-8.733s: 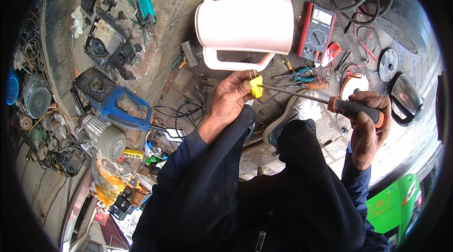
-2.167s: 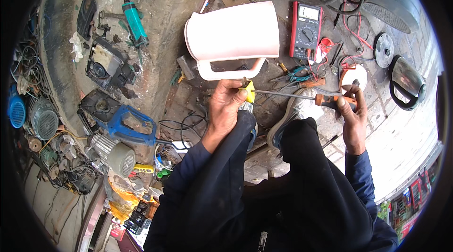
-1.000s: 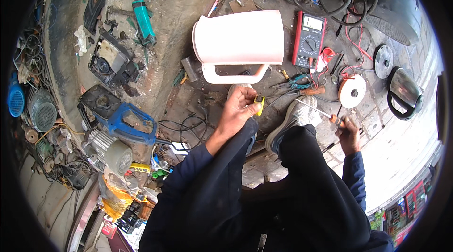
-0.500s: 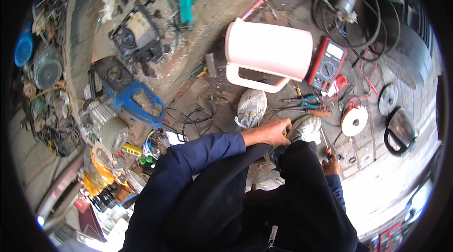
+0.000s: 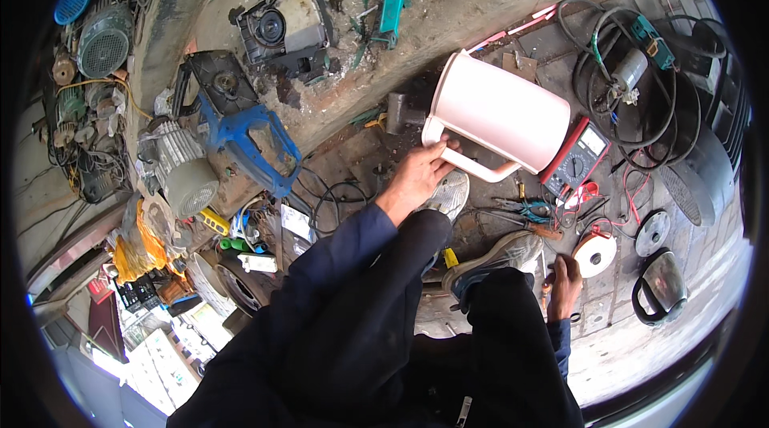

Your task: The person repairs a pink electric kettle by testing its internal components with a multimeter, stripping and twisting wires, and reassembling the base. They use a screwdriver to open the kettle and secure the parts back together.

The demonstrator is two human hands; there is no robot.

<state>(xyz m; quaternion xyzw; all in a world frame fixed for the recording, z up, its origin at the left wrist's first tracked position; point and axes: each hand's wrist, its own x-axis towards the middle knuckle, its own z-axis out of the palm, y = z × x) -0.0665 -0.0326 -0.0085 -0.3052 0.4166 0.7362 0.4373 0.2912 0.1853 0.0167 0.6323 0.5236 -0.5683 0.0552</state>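
A pale pink jug (image 5: 501,112) with a long side handle lies on its side on the paving in front of me. My left hand (image 5: 418,176) is closed around the left end of its handle, fingers curled over it. Low on the right, my right hand (image 5: 565,288) is closed on a screwdriver (image 5: 545,290), whose orange handle shows beside the fingers. Just beyond that hand lies a round white disc (image 5: 595,255) with a hole in its middle. Against the jug's right end rests a red and grey multimeter (image 5: 575,157). Pliers (image 5: 525,208) lie between the jug and my right shoe.
A grey disc (image 5: 653,233) and a dark cap with a handle (image 5: 662,288) lie at the right. Coiled cables (image 5: 601,84) surround a motor at the far right. To the left are a blue frame (image 5: 252,148) and a grey motor (image 5: 180,168). A teal tool (image 5: 392,8) lies on the ledge.
My left hand has moved from beside my right shoe up to the jug's handle and taken hold of it. My right hand still holds the screwdriver. The whole view has shifted.
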